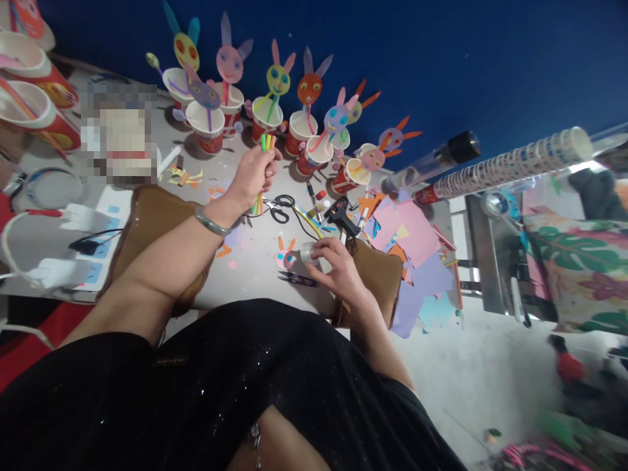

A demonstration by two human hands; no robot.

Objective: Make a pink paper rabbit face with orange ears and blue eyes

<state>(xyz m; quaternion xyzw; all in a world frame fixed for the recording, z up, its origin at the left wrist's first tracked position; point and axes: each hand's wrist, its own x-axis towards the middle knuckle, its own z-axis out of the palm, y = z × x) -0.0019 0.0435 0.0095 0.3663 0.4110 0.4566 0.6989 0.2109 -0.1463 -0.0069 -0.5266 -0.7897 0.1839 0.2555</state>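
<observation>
My left hand (258, 173) is closed around a small bundle of coloured straws (267, 142), green, yellow and orange, whose ends stick out above and below the fist. Lower right, the fingers of my right hand (338, 265) curl around a small clear round thing (308, 252); whether it is a tape roll or a little pot, I cannot tell. Beside it lies a pink paper rabbit face (285, 258) with orange ears. A dark slim tool (297, 279) rests just below. Black-handled scissors (279, 208) lie between my hands, near a black glue gun (343, 216).
Red-and-white paper cups with paper rabbits (267, 118) line the blue wall. A long stack of cups (510, 163) lies at the right, above coloured paper sheets (409, 235). A power strip (101, 242) with plugs and cables is on the left. Brown padding (152, 229) covers the table edge.
</observation>
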